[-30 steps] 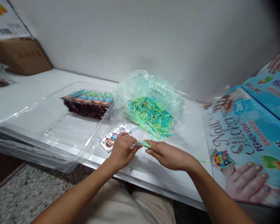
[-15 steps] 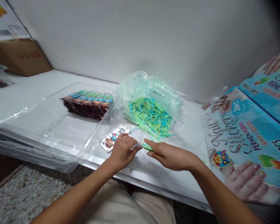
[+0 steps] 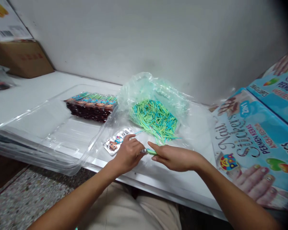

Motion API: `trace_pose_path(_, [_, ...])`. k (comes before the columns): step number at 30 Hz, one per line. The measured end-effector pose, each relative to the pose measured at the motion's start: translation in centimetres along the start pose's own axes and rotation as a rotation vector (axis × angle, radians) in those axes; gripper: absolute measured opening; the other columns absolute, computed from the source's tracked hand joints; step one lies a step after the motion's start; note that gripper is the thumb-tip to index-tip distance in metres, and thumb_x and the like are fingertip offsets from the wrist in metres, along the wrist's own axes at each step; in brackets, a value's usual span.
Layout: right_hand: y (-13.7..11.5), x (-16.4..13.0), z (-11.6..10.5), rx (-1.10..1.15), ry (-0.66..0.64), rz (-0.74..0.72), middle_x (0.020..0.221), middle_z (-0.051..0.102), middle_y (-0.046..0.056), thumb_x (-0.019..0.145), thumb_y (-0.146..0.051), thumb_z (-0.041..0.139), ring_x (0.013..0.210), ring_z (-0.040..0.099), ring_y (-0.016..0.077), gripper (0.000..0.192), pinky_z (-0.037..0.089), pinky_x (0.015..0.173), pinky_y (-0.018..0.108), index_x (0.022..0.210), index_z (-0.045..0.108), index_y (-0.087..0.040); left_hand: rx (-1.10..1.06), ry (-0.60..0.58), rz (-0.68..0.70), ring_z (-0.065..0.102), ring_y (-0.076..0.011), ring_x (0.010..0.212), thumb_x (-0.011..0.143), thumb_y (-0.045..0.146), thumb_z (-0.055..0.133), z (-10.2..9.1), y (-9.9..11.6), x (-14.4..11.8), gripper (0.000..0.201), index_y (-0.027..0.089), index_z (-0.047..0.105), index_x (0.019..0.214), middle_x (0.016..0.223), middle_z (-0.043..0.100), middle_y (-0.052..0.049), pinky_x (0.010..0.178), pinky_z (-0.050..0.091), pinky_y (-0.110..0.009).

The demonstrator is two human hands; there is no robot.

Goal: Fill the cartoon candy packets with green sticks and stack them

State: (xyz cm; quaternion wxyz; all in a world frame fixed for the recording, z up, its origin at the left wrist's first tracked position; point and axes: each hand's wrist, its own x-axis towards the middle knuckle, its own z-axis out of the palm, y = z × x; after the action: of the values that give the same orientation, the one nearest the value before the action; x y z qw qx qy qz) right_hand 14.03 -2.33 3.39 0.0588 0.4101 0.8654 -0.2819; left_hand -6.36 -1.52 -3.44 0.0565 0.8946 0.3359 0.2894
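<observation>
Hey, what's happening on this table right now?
A seated person has both hands together at the table's front edge. The right hand pinches a green stick, and the left hand grips a small item at the stick's tip, too small to identify. Just behind lies a pile of green and blue sticks on an open plastic bag. A small sticker packet lies by the left hand, and stacked packets sit in a clear tray.

A person is wearing light beige trousers (image 3: 134, 207), both forearms bare with no sleeves showing. The left hand (image 3: 127, 155) and right hand (image 3: 176, 157) are bare, carrying no gloves, rings or watch.
</observation>
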Motion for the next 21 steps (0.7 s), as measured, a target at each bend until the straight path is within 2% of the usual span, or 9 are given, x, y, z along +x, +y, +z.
trace_pose_path(3, [-0.1,0.4,0.3,-0.068,-0.035,0.017,0.077,0.069,0.011,0.09,-0.029,0.046,0.061,0.06,0.0208,0.052,0.037,0.051,0.027,0.139,0.039,-0.01,0.03,-0.018,0.031,0.059,-0.0175,0.071,0.085,0.018,0.047,0.2,0.1,0.1,0.014,0.02,0.06,0.081,0.071,0.066,-0.004,0.094,0.037,-0.043])
trace_pose_path(6, [-0.2,0.9,0.6,-0.114,-0.049,0.053,0.085,0.07,0.016,0.09,-0.022,0.046,0.069,0.063,0.0239,0.061,0.04,0.054,0.029,0.145,0.027,-0.006,0.055,-0.052,0.022,0.059,-0.0192,0.072,0.08,0.013,0.047,0.7,0.4,0.2,0.013,0.019,0.058,0.081,0.072,0.066,-0.005,0.09,0.038,-0.044])
trace_pose_path(10, [-0.2,1.0,0.2,-0.023,0.073,0.007,0.109,0.066,0.017,0.083,-0.019,0.058,0.09,0.063,0.0255,0.076,0.046,0.072,0.032,0.149,0.019,-0.014,-0.017,-0.121,-0.029,0.058,-0.0218,0.073,0.083,0.017,0.048,0.8,1.2,0.3,0.011,0.017,0.056,0.075,0.071,0.064,-0.007,0.076,0.041,-0.038])
trace_pose_path(12, [-0.3,0.8,-0.5,0.024,0.128,-0.039,0.119,0.061,0.016,0.083,-0.025,0.062,0.1,0.06,0.0266,0.08,0.046,0.079,0.035,0.149,0.018,-0.018,-0.145,-0.139,-0.097,0.057,-0.0204,0.068,0.085,0.023,0.048,0.7,1.6,0.3,0.017,0.017,0.055,0.071,0.067,0.061,-0.006,0.068,0.04,-0.033])
trace_pose_path(15, [-1.0,0.7,-1.1,-0.001,0.198,-0.059,0.127,0.056,0.017,0.087,-0.043,0.056,0.109,0.055,0.029,0.072,0.045,0.086,0.039,0.147,0.025,-0.019,-0.423,-0.141,-0.282,0.052,-0.0163,0.06,0.086,0.031,0.047,0.4,2.1,0.5,0.028,0.018,0.051,0.062,0.06,0.056,-0.002,0.058,0.037,-0.027])
trace_pose_path(19, [-2.8,1.7,-0.6,-0.165,0.446,-0.005,0.112,0.063,0.017,0.092,-0.052,0.042,0.102,0.056,0.0304,0.057,0.042,0.087,0.044,0.134,0.046,-0.013,-0.835,-0.112,-0.471,0.055,-0.0166,0.065,0.078,0.025,0.054,0.2,3.2,1.1,0.015,0.018,0.06,0.067,0.068,0.062,-0.002,0.059,0.042,-0.026])
trace_pose_path(21, [-3.7,2.5,0.1,-0.167,0.525,-0.057,0.102,0.065,0.015,0.095,-0.05,0.035,0.097,0.056,0.0283,0.053,0.043,0.086,0.043,0.127,0.052,-0.011,-0.931,0.002,-0.506,0.056,-0.0188,0.067,0.071,0.021,0.061,0.2,3.7,1.4,0.007,0.018,0.063,0.065,0.068,0.064,-0.003,0.061,0.045,-0.028])
